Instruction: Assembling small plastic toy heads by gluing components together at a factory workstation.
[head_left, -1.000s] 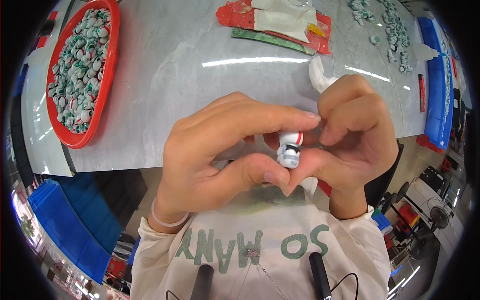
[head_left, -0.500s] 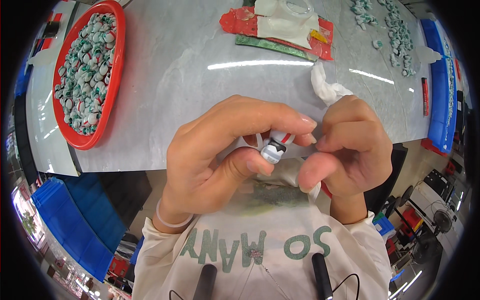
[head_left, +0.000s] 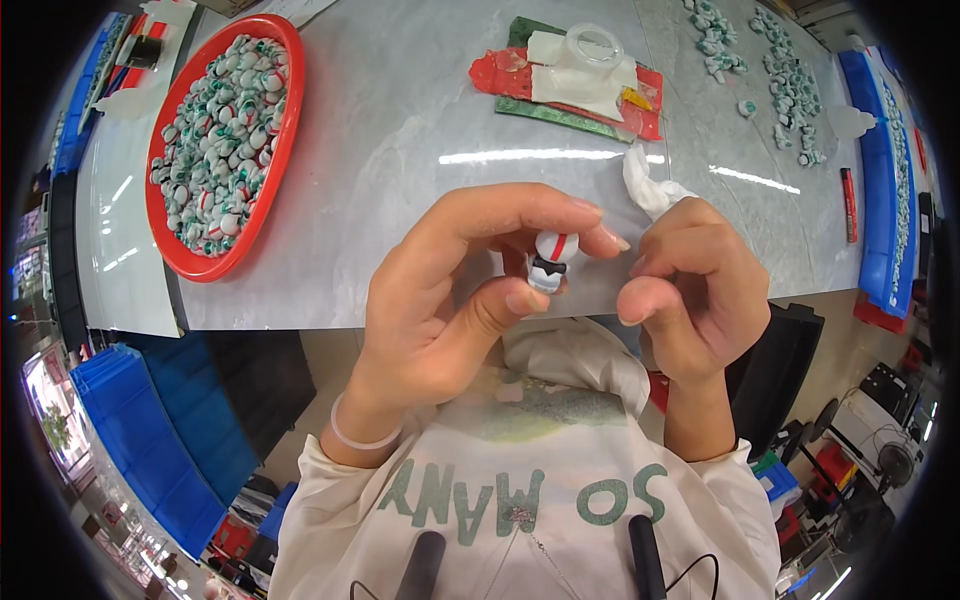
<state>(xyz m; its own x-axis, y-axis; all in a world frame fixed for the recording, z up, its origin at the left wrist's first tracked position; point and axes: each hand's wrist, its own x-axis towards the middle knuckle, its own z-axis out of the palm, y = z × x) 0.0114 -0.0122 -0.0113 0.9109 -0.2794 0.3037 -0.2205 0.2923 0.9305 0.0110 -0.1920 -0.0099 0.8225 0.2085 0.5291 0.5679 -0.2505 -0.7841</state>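
Observation:
My left hand [head_left: 440,280] grips a small toy figurine [head_left: 553,262] between thumb and fingers, above the table's near edge. It has a rounded white head with a red stripe, a black band in the middle and a white-and-grey lower part. Close by on the right, my right hand [head_left: 700,280] is curled, its thumb near the bent forefinger and apart from the figurine. Whatever those curled fingers may hold is hidden. At the left stands a red oval basin [head_left: 290,130] full of similar small white, green and red pieces.
Ahead lies a red and green pad [head_left: 500,72] with a clear round container [head_left: 594,48] on it. Crumpled white tissue [head_left: 650,188] rests beyond my right hand. Rows of small pieces [head_left: 790,90], a red marker [head_left: 849,205] and a blue bin [head_left: 880,255] are at the right.
The figurine has turned more upright in my left hand, showing more of its red-striped head. My right hand has drawn slightly apart from it. The whole view has shifted a little.

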